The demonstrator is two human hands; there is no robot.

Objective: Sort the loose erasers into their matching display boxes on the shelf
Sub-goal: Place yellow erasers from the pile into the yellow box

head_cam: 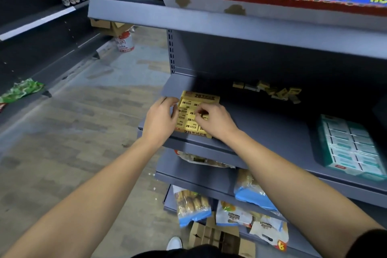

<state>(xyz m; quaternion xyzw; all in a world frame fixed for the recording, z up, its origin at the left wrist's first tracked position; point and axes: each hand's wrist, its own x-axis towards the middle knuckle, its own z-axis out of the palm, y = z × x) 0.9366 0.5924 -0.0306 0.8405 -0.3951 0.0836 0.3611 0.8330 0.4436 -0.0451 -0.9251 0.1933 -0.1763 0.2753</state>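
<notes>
Yellow erasers (189,120) fill yellow box (198,134); right fingers (201,111) pinch one, left fingers (170,103) grip box.

There is a single view, from a wide-angle camera worn on the person's head. It looks forward and steeply down along both bare forearms, which enter from the bottom corners and converge near the middle of the frame. The lens faces a grey shelf (272,123) at close range, its middle tier roughly at arm's reach, with the tier above cutting across the top of the frame and lower tiers dropping away beneath. To the left the view takes in the aisle floor (83,132) and, farther off, a dark facing shelf unit (31,27). Straight edges bow toward the frame's borders. The person's own dark clothing shows at the bottom edge.
</notes>
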